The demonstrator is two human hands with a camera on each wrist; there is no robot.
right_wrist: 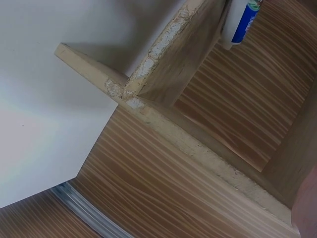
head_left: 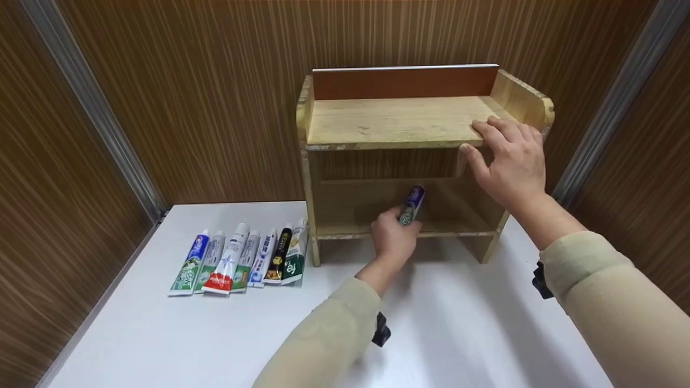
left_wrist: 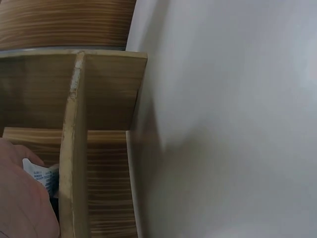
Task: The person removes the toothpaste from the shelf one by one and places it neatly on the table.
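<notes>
A small two-tier wooden shelf [head_left: 399, 119] stands on the white table. My left hand [head_left: 396, 237] grips a toothpaste tube [head_left: 413, 203] by its lower end, in front of and partly inside the lower compartment, its blue cap end tilted up and back. In the left wrist view, a white printed bit of the tube [left_wrist: 42, 173] shows beside the hand; the right wrist view catches its blue-and-white end [right_wrist: 243, 22]. My right hand [head_left: 512, 161] holds the top board near its right front corner, fingers on top and thumb at the front edge.
Left of the shelf, several toothpaste tubes lie in a row, among them a red-and-white tube [head_left: 229, 261] and a black tube [head_left: 279, 256]. Wood-grain panels [head_left: 215, 108] close off the back and both sides. White table [head_left: 135, 334] extends in front.
</notes>
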